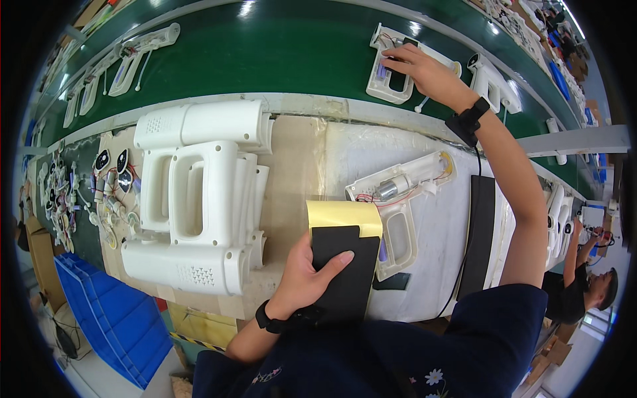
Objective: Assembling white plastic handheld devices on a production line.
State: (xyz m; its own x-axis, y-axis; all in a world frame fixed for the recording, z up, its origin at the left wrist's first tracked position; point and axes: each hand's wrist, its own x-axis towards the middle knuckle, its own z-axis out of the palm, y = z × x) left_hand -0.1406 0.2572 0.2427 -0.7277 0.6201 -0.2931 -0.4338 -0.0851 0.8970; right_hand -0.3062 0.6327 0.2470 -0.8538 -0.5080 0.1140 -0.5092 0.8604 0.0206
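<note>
My left hand [302, 275] is closed on a black foam sheet [345, 278], thumb across its face. A yellow backing sheet [342, 215] shows at the far end of the foam. My right hand [421, 69] reaches over the green conveyor, fingers apart over an open white housing half [391, 89] with wires and a lilac part inside. Whether the fingertips touch it is hard to see. Beyond the foam, another open white housing [401, 225] lies on the bench, holding a silver motor [394, 188]; the foam hides part of it.
Stacked white housing shells [206, 192] stand left of the foam. Wired parts [109, 192] lie farther left, above a blue bin [113, 318]. A long black strip [476, 235] and a cable lie at right. More housings [494, 83] sit on the conveyor [279, 53]. A co-worker [580, 285] is at right.
</note>
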